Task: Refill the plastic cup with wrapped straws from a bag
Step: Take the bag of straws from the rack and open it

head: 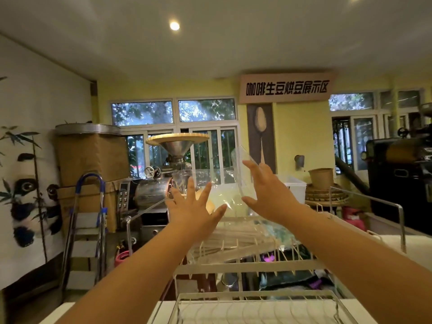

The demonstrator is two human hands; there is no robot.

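Both arms reach forward at chest height over a wire rack. My right hand [266, 192] is wrapped around a clear plastic cup [242, 164], which tilts up and left above the fingers. My left hand [194, 206] has its fingers spread wide, with the palm against the near side of a clear plastic bag [210, 181]. The bag's top stands up between the two hands. Its lower part lies on the rack and holds a bundle of wrapped straws [236, 235]. I cannot tell whether the cup has anything in it.
A white wire dish rack [247, 267] stands in front of me, with a second wire basket [254, 307] at the bottom edge. Behind are a metal roasting machine with a funnel [177, 148], a stepladder [86, 230] on the left, and a black machine [402, 178] on the right.
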